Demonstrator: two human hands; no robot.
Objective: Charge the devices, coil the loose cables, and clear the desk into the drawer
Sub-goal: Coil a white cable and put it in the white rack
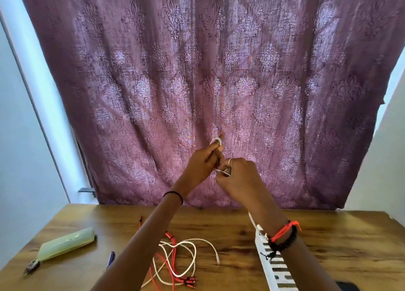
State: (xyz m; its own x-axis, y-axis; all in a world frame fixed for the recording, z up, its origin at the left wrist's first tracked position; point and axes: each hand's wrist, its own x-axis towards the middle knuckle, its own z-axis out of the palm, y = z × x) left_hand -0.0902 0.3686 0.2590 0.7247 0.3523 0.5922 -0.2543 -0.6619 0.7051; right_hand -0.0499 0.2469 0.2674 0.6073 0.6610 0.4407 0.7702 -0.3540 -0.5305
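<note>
Both hands are raised in front of the curtain, above the desk. My left hand [202,162] pinches a small coil of white cable [217,141], whose loop shows above the fingers. My right hand [237,174] is closed on the same white cable just below, a strand crossing its fingers. On the wooden desk [328,247] below lie a loose white cable [186,247] and a red cable [173,260] tangled together. A white power strip [274,266] lies under my right forearm, and a dark device [347,286] peeks in at the bottom right edge.
A pale green case [65,243] lies at the desk's left, with a small metal item [30,266] near the corner. A purple pen [111,256] sits beside my left forearm. A mauve patterned curtain [197,71] hangs behind the desk.
</note>
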